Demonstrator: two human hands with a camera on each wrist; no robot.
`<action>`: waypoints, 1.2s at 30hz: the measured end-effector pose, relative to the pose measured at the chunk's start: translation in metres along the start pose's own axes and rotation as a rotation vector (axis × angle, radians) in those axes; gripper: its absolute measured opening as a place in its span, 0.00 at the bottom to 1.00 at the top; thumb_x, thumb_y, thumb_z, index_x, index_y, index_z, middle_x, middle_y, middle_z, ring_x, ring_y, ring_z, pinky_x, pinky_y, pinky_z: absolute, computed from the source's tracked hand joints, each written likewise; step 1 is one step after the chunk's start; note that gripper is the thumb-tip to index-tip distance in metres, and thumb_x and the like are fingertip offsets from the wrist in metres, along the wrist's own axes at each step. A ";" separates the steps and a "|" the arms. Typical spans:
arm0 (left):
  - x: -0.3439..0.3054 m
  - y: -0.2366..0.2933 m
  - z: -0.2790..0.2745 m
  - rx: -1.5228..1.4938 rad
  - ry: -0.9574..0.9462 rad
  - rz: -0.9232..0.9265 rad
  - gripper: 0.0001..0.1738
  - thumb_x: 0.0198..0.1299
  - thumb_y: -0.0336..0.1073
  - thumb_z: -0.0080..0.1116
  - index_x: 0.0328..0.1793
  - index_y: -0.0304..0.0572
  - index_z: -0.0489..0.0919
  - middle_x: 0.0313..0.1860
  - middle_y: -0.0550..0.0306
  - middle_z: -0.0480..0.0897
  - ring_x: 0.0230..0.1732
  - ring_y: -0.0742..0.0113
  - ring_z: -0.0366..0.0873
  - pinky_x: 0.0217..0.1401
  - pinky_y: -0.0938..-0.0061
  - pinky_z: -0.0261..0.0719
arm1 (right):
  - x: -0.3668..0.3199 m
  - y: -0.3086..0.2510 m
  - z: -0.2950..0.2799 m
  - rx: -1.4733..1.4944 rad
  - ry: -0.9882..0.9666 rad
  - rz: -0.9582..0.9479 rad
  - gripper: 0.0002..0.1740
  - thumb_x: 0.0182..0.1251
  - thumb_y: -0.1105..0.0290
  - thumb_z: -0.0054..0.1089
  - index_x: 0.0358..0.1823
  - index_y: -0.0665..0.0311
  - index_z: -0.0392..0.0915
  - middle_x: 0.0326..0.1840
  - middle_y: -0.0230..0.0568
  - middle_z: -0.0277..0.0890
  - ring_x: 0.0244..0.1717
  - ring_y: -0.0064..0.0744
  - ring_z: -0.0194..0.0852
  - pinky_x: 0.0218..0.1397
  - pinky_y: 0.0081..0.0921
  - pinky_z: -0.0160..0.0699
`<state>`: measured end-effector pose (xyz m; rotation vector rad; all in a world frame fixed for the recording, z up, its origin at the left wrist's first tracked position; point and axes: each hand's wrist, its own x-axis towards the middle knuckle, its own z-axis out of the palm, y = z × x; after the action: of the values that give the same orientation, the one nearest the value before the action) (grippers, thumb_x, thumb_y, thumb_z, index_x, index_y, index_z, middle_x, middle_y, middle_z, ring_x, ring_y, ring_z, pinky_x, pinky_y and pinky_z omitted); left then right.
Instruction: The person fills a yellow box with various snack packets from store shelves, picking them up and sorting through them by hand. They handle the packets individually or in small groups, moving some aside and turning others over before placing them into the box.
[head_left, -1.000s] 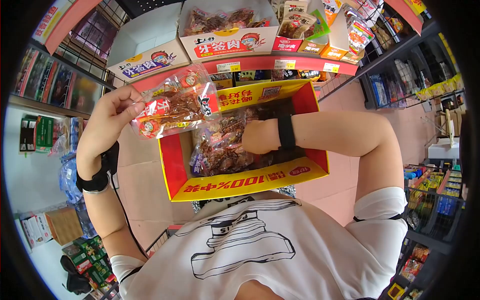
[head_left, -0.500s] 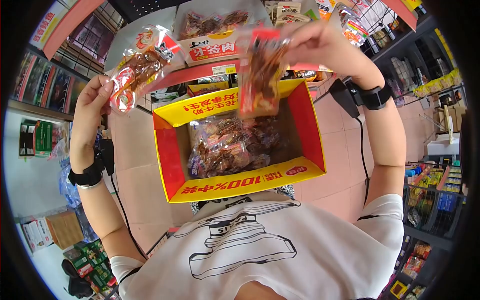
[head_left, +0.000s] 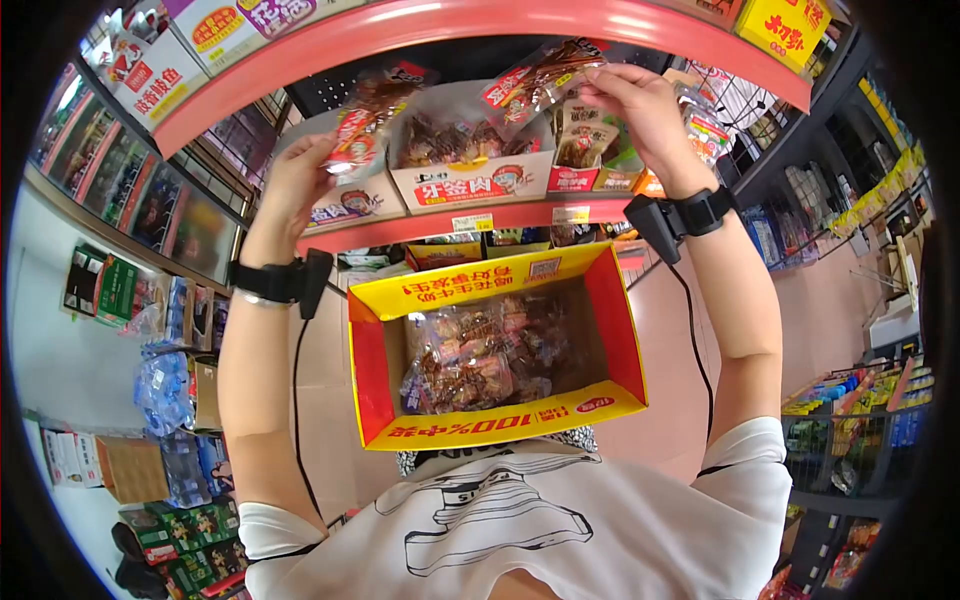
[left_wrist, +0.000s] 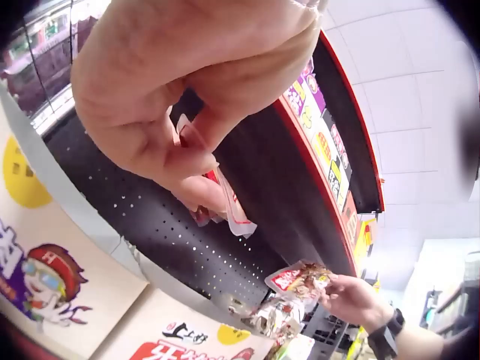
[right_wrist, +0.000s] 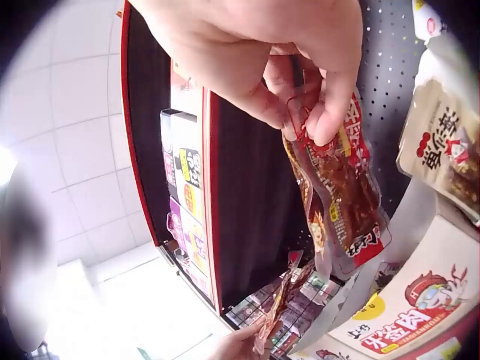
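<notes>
My left hand [head_left: 298, 178] pinches a clear packet of brown meat snack [head_left: 370, 118] with a red label by its near end, over the left display box [head_left: 375, 200]. Between the thumb and fingers of my right hand [head_left: 645, 118] is a similar meat snack packet [head_left: 540, 82]; in the right wrist view it hangs down from the fingertips, with clear film beside it. It is above the middle display box [head_left: 470, 182], which holds several such packets [head_left: 455, 140]. Below both hands is a yellow and red carton [head_left: 622, 325] with more clear snack packets [head_left: 470, 350] inside.
A pink upper shelf edge [head_left: 450, 40] runs above the hands, and a lower shelf edge [head_left: 420, 228] with price tags runs below the display boxes. Pouches [head_left: 585, 140] in small boxes stand right of the middle box. Black cables hang from both wrist bands.
My right hand came up out of the carton with a packet and moved up to the shelf. The left hand moved its packet right and up, toward the display boxes. The view tilted up.
</notes>
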<state>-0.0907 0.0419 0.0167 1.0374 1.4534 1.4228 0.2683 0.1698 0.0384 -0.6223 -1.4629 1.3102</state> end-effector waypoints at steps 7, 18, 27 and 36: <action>0.033 -0.006 0.051 0.109 0.077 -0.066 0.09 0.59 0.39 0.59 0.41 0.45 0.76 0.34 0.63 0.80 0.32 0.74 0.78 0.34 0.82 0.73 | 0.031 0.016 0.021 -0.331 0.094 -0.112 0.10 0.54 0.70 0.63 0.33 0.71 0.81 0.23 0.36 0.79 0.26 0.18 0.76 0.30 0.17 0.72; 0.049 -0.018 0.081 0.385 -0.044 -0.110 0.17 0.62 0.33 0.55 0.52 0.33 0.67 0.36 0.50 0.80 0.31 0.62 0.84 0.33 0.74 0.81 | 0.037 0.006 0.048 -0.668 0.122 -0.154 0.13 0.54 0.68 0.60 0.39 0.67 0.80 0.36 0.44 0.82 0.38 0.34 0.79 0.44 0.26 0.73; 0.017 -0.007 0.087 1.224 -0.012 0.561 0.28 0.52 0.36 0.61 0.56 0.26 0.69 0.49 0.37 0.77 0.50 0.44 0.76 0.56 0.61 0.72 | 0.094 0.058 0.047 -0.802 -0.046 -0.192 0.15 0.60 0.67 0.53 0.44 0.67 0.77 0.39 0.46 0.79 0.43 0.40 0.77 0.46 0.30 0.73; 0.029 -0.010 0.108 0.321 -0.125 0.256 0.42 0.58 0.43 0.61 0.69 0.27 0.53 0.41 0.48 0.79 0.38 0.68 0.77 0.40 0.76 0.76 | 0.077 0.034 0.072 -0.455 -0.262 0.051 0.11 0.64 0.67 0.56 0.44 0.65 0.76 0.37 0.35 0.79 0.39 0.21 0.75 0.39 0.19 0.71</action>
<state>0.0023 0.1032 0.0052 1.5322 1.5290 1.2946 0.1685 0.2183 0.0426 -0.8051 -1.9994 1.1315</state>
